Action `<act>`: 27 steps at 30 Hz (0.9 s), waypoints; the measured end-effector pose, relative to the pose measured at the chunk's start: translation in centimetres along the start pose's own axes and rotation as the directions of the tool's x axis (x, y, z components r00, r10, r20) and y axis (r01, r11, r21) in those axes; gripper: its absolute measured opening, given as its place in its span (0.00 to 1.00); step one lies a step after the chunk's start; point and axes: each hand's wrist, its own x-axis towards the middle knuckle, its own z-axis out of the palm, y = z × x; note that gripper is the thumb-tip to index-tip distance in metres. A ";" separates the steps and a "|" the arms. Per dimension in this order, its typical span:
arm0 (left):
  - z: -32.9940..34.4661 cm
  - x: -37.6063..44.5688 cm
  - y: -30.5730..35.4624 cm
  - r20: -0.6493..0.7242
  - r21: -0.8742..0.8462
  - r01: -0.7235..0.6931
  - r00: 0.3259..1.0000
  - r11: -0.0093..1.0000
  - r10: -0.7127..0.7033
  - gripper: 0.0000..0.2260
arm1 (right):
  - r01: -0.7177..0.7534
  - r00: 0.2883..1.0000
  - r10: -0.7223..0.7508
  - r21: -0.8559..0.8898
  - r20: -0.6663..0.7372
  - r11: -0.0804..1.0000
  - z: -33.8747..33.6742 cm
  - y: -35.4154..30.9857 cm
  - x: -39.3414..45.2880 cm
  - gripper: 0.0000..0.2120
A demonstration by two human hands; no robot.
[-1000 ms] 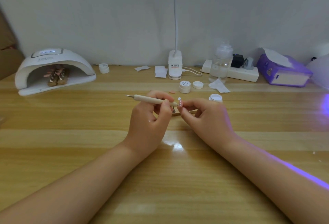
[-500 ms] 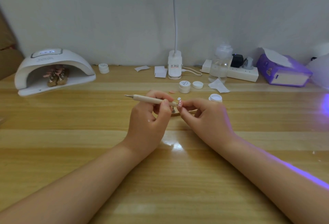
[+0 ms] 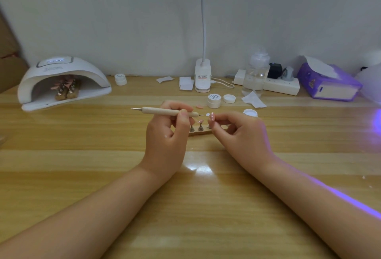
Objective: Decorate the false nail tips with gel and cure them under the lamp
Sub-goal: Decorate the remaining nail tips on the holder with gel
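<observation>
Two hands work over the middle of a wooden table [image 3: 82,155]. The left hand [image 3: 165,135] grips a wooden dotting tool [image 3: 169,111] between thumb and curled fingers; the tool lies nearly level, its metal point toward the left and its other tip toward the right, just beside a small white piece [image 3: 207,114] whose nature cannot be told. The right hand [image 3: 241,133] pinches a pink false nail tip [image 3: 212,117] between thumb and forefinger, the remaining fingers curled under. The tool's right tip and the held nail tip are near each other but apart.

Below and between the hands a wooden holder [image 3: 201,133] rests on the table, carrying small metal stands; one stand bears a pink nail tip [image 3: 200,122]. Part of the holder is hidden behind the hands.

At far left a white curing lamp [image 3: 61,75] stands against the wall, and inside its opening sits a second holder with pink tips [image 3: 67,88]. Beyond the hands: an open white gel pot [image 3: 214,100], its loose lid [image 3: 229,98] just beside it, and another open pot [image 3: 250,112] near the right hand. A closed pot [image 3: 120,79] stands right of the lamp. At the back edge are a desk light base [image 3: 202,77], a clear bottle [image 3: 255,75], a power strip [image 3: 282,86] and a purple tissue box [image 3: 327,85]. Violet light falls across the right forearm.
</observation>
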 end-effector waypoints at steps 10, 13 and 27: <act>0.0 0.0 -0.1 0.000 -0.033 -0.007 1.000 0.999 0.007 0.06 | 0.039 0.998 -0.038 0.029 -0.043 0.999 -0.2 0.1 0.1 0.03; 0.0 0.0 -0.1 0.009 -0.031 0.004 1.000 0.999 -0.004 0.06 | 0.025 0.997 -0.024 0.004 -0.073 1.000 -0.3 0.1 0.3 0.03; 0.2 -0.1 0.0 0.022 0.006 0.061 0.998 0.998 -0.061 0.06 | -0.152 0.988 0.157 -0.291 -0.006 0.945 -0.2 1.3 0.9 0.04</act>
